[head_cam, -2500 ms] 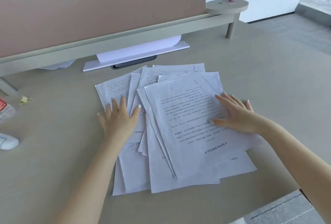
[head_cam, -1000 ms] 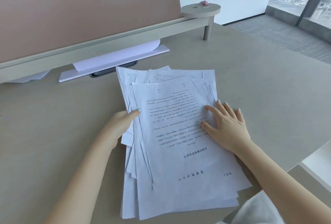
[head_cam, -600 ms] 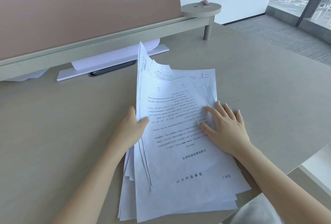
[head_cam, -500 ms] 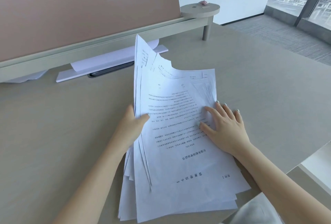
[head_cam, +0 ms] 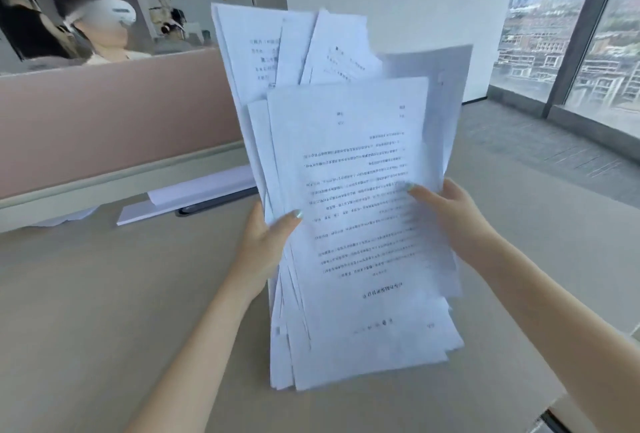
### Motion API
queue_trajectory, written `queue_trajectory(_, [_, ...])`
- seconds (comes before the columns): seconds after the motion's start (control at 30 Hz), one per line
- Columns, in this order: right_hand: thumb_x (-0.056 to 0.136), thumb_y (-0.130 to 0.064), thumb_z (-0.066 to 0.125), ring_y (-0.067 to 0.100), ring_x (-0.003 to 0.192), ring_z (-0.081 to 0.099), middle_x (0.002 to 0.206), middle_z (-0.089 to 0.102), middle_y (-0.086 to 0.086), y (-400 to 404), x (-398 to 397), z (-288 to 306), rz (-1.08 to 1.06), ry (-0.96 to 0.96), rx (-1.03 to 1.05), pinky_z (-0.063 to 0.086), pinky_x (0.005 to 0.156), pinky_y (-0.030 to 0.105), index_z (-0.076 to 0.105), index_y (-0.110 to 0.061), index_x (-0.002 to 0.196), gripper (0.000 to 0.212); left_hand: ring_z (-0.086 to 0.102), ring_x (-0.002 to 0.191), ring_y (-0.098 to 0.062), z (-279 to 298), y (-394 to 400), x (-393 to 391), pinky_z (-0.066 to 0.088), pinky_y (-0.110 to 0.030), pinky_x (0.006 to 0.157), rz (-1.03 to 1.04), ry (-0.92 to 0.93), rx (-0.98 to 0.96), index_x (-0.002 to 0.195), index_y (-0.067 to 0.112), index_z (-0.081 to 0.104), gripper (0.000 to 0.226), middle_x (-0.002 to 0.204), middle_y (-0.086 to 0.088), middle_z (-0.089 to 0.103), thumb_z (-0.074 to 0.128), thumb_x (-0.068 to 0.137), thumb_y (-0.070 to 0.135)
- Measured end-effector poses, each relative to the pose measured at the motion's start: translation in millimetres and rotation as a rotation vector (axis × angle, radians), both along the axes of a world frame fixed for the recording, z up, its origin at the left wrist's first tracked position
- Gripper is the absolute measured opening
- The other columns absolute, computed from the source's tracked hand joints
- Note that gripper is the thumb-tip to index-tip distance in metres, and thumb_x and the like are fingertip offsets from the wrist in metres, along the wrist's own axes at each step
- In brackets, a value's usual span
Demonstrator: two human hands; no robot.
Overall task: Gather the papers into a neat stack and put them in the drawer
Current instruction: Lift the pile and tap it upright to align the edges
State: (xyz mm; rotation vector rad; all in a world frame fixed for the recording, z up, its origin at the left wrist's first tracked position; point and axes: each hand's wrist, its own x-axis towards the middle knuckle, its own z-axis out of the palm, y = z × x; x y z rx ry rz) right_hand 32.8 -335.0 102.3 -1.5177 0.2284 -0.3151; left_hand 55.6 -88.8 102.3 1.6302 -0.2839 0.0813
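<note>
Papers [head_cam: 360,210], a thick uneven bundle, too many loose sheets to count, and they're up on end in the head view! Long axis runs near vertical, leaning slightly away, the bottom edges down at the pale surface [head_cam: 86,311] though contact there is hard to judge. Printed text on the front sheet reads upside down. Sheets fan out raggedly at the top, several corners poking past each other. Two hands on it: left hand [head_cam: 266,245] clamped on the left edge, thumb over the front sheet, fingers hidden behind; right hand [head_cam: 450,210] gripping the right edge, thumb pressed on the front. Behind, one pink partition [head_cam: 104,120] on a pale rail, with a flat white tray [head_cam: 180,204] under it holding a white sheet. No drawer visible in frame.
</note>
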Motion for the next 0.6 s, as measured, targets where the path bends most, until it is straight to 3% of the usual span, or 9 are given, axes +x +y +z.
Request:
queue_trajectory(0.1, [0.071,-0.025,0.065,0.032,0.095,0.067,0.107,0.07,0.015,-7.4,2.5,62.0,-0.071,-0.257,-0.091,0.054,0.085,0.047,0.063,-0.009,0.106,0.038,0.059,0.098,0.011,48.2,-14.7,21.5,0.049,-0.017,0.09,-0.017,-0.186,0.05,0.117,0.03,0.054,0.03,0.109,0.021,0.062,0.058,0.089,0.018])
queue_trajectory(0.17, [0.079,-0.02,0.063,0.027,0.094,0.068,0.103,0.07,0.008,-14.1,2.2,94.7,-0.108,-0.369,-0.126,0.054,0.085,0.045,0.063,-0.014,0.101,0.023,0.06,0.106,0.001,78.5,-22.0,34.7,0.048,-0.028,0.094,-0.014,-0.275,0.056,0.121,0.023,0.055,0.041,0.115,0.014,0.065,0.062,0.082,0.033])
queue_trajectory(0.27, [0.079,-0.022,0.065,0.023,0.096,0.067,0.104,0.07,0.003,-22.0,-0.3,120.0,-0.12,-0.452,-0.127,0.054,0.084,0.041,0.061,-0.014,0.107,0.029,0.061,0.097,0.009,103.9,-34.2,47.8,0.048,-0.016,0.082,-0.035,-0.337,-0.021,0.113,0.03,0.058,0.027,0.106,0.021,0.065,0.06,0.087,0.025])
queue_trajectory(0.33, [0.08,-0.022,0.067,0.02,0.1,0.067,0.112,0.069,0.005,-26.1,-1.4,117.8,-0.097,-0.441,-0.115,0.054,0.085,0.037,0.058,-0.013,0.117,0.039,0.061,0.092,0.014,104.4,-42.1,52.1,0.048,-0.012,0.079,-0.021,-0.346,-0.064,0.106,0.035,0.06,0.021,0.101,0.025,0.065,0.057,0.09,0.022])
queue_trajectory(0.4, [0.081,-0.019,0.067,0.014,0.096,0.068,0.109,0.07,0.001,-28.3,-0.8,102.7,-0.059,-0.386,-0.105,0.055,0.083,0.031,0.058,-0.013,0.119,0.039,0.059,0.092,0.017,94.8,-46.4,55.8,0.047,-0.008,0.08,-0.005,-0.331,-0.075,0.115,0.03,0.058,0.024,0.105,0.024,0.063,0.055,0.091,0.024])
queue_trajectory(0.5, [0.079,-0.024,0.07,0.013,0.092,0.069,0.103,0.071,-0.004,-29.5,1.3,71.4,-0.041,-0.222,-0.161,0.054,0.086,0.034,0.062,-0.017,0.111,0.034,0.056,0.101,0.012,76.7,-50.6,59.5,0.044,-0.008,0.079,-0.023,-0.293,-0.029,0.126,0.023,0.053,0.034,0.11,0.022,0.061,0.052,0.092,0.029])
queue_trajectory(0.6, [0.08,-0.021,0.069,0.015,0.084,0.069,0.103,0.072,0.006,-27.2,3.1,52.9,-0.033,-0.113,-0.162,0.055,0.085,0.038,0.067,-0.013,0.098,0.02,0.056,0.105,0.003,69.6,-57.4,59.8,0.043,-0.014,0.083,-0.053,-0.261,0.014,0.131,0.024,0.047,0.039,0.114,0.017,0.06,0.05,0.093,0.032])
